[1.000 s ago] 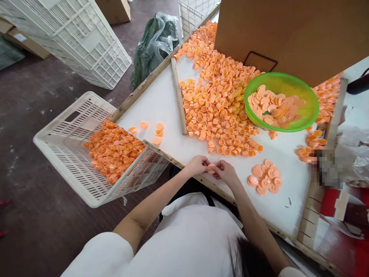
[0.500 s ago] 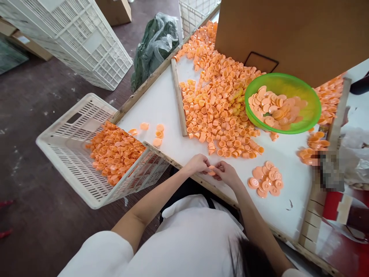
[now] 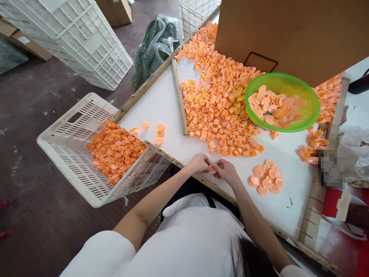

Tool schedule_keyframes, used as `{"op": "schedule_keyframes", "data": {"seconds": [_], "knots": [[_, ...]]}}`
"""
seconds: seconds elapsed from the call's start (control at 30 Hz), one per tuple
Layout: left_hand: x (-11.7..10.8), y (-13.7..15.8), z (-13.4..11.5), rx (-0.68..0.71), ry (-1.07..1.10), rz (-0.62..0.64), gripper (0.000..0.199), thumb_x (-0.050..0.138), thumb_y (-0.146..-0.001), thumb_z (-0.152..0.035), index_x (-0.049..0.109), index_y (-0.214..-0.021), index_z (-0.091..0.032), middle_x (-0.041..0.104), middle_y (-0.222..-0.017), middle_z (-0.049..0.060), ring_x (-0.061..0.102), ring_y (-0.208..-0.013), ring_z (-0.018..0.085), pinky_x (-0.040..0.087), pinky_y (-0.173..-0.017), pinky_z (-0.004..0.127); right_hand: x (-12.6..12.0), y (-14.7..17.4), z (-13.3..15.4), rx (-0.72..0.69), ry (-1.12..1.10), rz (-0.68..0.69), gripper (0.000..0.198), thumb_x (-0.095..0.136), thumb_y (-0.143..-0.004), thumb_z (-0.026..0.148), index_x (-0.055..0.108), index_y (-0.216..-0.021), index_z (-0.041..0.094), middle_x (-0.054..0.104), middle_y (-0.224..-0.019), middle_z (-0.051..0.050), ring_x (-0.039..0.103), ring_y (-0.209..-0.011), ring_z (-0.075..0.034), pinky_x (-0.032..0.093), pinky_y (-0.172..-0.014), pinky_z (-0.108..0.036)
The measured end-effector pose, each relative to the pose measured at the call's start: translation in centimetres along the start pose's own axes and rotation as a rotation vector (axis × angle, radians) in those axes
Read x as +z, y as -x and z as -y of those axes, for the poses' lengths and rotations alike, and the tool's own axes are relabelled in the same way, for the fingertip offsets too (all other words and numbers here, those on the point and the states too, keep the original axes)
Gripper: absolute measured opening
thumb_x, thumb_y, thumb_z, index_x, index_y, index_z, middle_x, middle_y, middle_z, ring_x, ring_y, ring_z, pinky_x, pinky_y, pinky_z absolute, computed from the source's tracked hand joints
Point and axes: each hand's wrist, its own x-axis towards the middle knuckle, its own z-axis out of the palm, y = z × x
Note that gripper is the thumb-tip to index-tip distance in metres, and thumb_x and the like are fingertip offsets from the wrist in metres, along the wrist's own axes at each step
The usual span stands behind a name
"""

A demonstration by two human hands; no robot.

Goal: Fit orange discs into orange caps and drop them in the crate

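My left hand (image 3: 200,163) and my right hand (image 3: 226,171) meet at the table's near edge. Between their fingertips they pinch a small orange plastic piece (image 3: 212,168); the fingers partly cover it, and it looks like a round disc. To the right of my right hand lies a loose cluster of flat orange discs (image 3: 266,177). Beyond both hands spreads a large heap of small orange plastic cups (image 3: 227,134). A green bowl (image 3: 313,115) with more orange discs inside stands on the right part of this heap.
At the left, a white crate (image 3: 69,177) holds many orange pieces against the table edge. A wooden strip (image 3: 180,102) borders the heap. Several orange pieces (image 3: 159,132) lie left of my hands. A large cardboard box (image 3: 288,34) stands at the back. Stacked crates (image 3: 95,46) are on the floor.
Both hands stay at almost the same spot, still pinching the orange piece, with only a slight shift of the fingers. The view has moved very little.
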Motion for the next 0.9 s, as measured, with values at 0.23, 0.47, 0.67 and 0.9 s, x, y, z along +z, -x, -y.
{"op": "schedule_keyframes", "data": {"seconds": [0.23, 0.47, 0.67, 0.9], "knots": [[0.8, -0.3, 0.3, 0.064, -0.099, -0.06, 0.015, 0.065, -0.065, -0.022, 0.062, -0.078, -0.014, 0.063, -0.059, 0.001, 0.063, -0.058, 0.014, 0.047, -0.052, 0.021, 0.8, -0.9, 0.3, 0.047, 0.049, -0.062, 0.021, 0.063, -0.076, 0.038, 0.052, -0.075, 0.02, 0.065, -0.059, -0.001, 0.06, -0.046, -0.013, 0.044, -0.045, -0.022], [-2.1, 2.4, 1.1, 0.142, -0.348, -0.306, 0.019, 0.059, -0.072, -0.022, 0.064, -0.089, -0.015, 0.067, -0.077, 0.004, 0.061, -0.068, 0.015, 0.046, -0.063, 0.024, -2.3, 2.2, -0.9, -0.098, 0.043, -0.263, 0.022, 0.057, -0.079, 0.042, 0.054, -0.086, 0.021, 0.068, -0.072, -0.004, 0.063, -0.062, -0.018, 0.047, -0.061, -0.031], [-10.2, 5.3, 2.4, 0.07, -0.564, -0.848, 0.03, 0.058, -0.077, -0.02, 0.063, -0.106, -0.014, 0.058, -0.108, 0.012, 0.059, -0.093, 0.021, 0.044, -0.086, 0.032, -10.6, 4.5, -5.6, -0.047, 0.417, -0.706, 0.026, 0.057, -0.074, 0.037, 0.059, -0.095, 0.022, 0.063, -0.098, -0.007, 0.059, -0.076, -0.02, 0.042, -0.07, -0.036], [-3.6, 1.6, -1.0, 0.279, -0.358, -0.68, 0.025, 0.054, -0.084, -0.042, 0.064, -0.087, -0.019, 0.066, -0.082, 0.004, 0.059, -0.072, 0.015, 0.041, -0.068, 0.025, -11.7, 3.4, -8.2, 0.037, 0.561, -0.727, 0.03, 0.056, -0.071, 0.038, 0.06, -0.096, 0.022, 0.056, -0.102, -0.009, 0.056, -0.084, -0.022, 0.041, -0.068, -0.033]]}}
